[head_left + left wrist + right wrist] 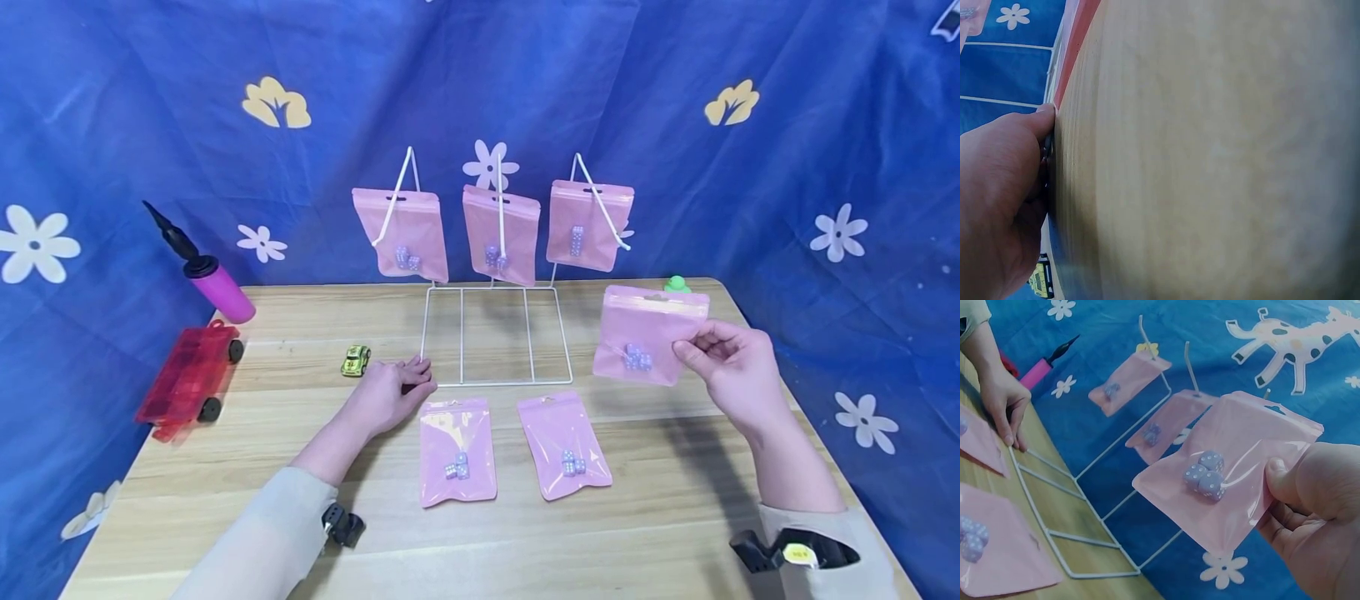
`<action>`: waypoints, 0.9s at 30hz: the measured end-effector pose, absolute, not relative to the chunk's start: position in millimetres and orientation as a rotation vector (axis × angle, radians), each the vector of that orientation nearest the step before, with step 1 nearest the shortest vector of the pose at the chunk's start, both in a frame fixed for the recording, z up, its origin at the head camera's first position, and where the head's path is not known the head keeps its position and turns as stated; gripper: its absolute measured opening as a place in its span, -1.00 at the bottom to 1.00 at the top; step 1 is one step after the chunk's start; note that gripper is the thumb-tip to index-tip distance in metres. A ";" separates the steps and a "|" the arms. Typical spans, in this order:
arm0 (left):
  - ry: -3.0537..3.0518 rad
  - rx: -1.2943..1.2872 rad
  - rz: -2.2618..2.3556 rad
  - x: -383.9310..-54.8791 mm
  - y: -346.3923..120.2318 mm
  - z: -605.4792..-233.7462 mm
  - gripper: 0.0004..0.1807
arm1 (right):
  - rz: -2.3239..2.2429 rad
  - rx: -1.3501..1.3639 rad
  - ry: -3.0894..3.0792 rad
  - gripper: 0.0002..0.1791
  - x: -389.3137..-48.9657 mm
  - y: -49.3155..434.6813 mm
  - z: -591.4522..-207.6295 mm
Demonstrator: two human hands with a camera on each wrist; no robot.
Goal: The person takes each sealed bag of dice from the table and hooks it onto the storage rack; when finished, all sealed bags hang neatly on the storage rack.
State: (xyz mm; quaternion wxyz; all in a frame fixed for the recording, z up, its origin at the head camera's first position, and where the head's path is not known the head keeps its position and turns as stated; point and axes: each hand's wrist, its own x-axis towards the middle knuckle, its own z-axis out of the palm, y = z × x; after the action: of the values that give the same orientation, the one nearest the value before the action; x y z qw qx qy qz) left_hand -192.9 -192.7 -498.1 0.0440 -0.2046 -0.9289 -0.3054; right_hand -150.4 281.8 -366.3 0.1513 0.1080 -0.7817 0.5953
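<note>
My right hand [738,371] pinches the right edge of a pink zip bag [624,337], raised to the right of a white wire display rack [497,383]. Three lilac dice [1205,476] show through its front in the right wrist view. At the rack's front left corner, my left hand [390,392] grips the base wire between thumb and fingers; the left wrist view hides most of its fingers. On the rack's prongs hang three more pink bags [405,233] with dice inside. Two others, a left bag [458,487] and a right bag [558,433], lie flat before the rack.
Left of the rack stands a small yellow-green toy car [356,360]. Farther left are a red see-through wagon [183,375] and a magenta hand pump [223,293]. A green toy [677,284] sits at the back right edge. Blue patterned cloth [300,167] surrounds the table.
</note>
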 end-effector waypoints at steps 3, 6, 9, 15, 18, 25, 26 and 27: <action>-2.848 -0.618 -0.932 -193.0 -192.9 -496.9 -0.69 | 1.781 0.336 -2.194 -0.84 -155.9 277.3 -359.1; -2.851 -0.616 -0.931 -192.9 -193.4 -496.1 -0.69 | 1.832 0.368 -2.163 -0.90 -162.4 271.7 -351.3; -2.852 -0.613 -0.928 -192.6 -193.7 -495.6 -0.69 | 1.833 0.406 -2.160 -0.92 -169.7 266.5 -343.8; -2.843 -0.620 -0.937 -191.6 -194.0 -495.9 -0.69 | 1.886 0.438 -2.126 -0.92 -181.7 259.8 -334.8; -2.845 -0.620 -0.939 -191.7 -193.4 -496.1 -0.69 | 1.888 0.412 -2.126 -0.93 -186.0 257.9 -333.2; -2.866 -0.609 -0.935 -192.0 -193.2 -497.4 -0.68 | 1.986 0.400 -2.091 -0.90 -197.4 256.1 -338.5; -2.864 -0.611 -0.935 -191.9 -193.3 -497.5 -0.68 | 1.993 0.403 -2.091 -0.90 -198.8 255.7 -339.5; -2.863 -0.611 -0.937 -191.9 -193.4 -497.7 -0.68 | 1.995 0.408 -2.093 -0.89 -200.3 255.2 -340.4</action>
State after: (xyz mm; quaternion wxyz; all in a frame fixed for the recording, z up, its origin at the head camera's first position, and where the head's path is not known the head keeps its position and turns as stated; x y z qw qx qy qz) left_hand -191.9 -193.4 -497.7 0.0339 -0.1986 -0.9310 -0.3045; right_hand -200.3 255.2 -340.4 0.1105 0.1388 -0.7123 0.6791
